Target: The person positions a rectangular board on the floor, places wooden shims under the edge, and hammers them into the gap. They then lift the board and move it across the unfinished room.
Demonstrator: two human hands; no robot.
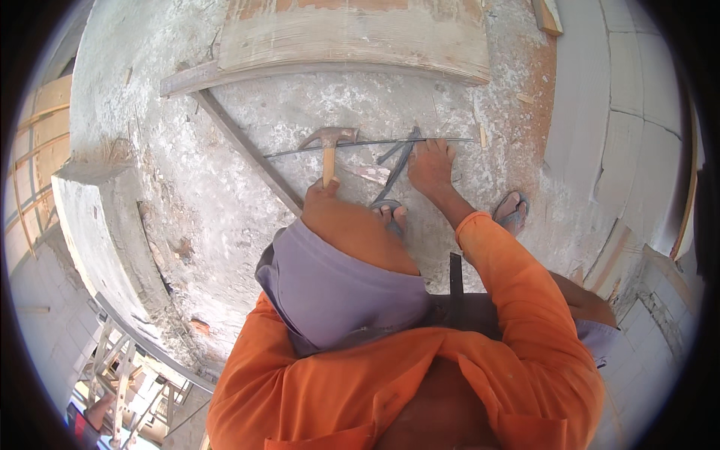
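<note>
My left hand is closed around the wooden handle of a hammer, partly hidden behind my bent knee. The hammer's metal head lies against a thin dark metal rod, which runs crosswise just above the ground. Further right, my right hand has its fingers bent down on the rod near its right end. Beside that hand, a dark forked metal bar slants from the rod down to my sandalled foot; what it is exactly, I cannot tell.
A narrow wooden strip slants along the left, meeting a wide wooden board at the far side. My other sandalled foot stands at right. A raised concrete block is at left. Another person shows at lower left, near timber framing.
</note>
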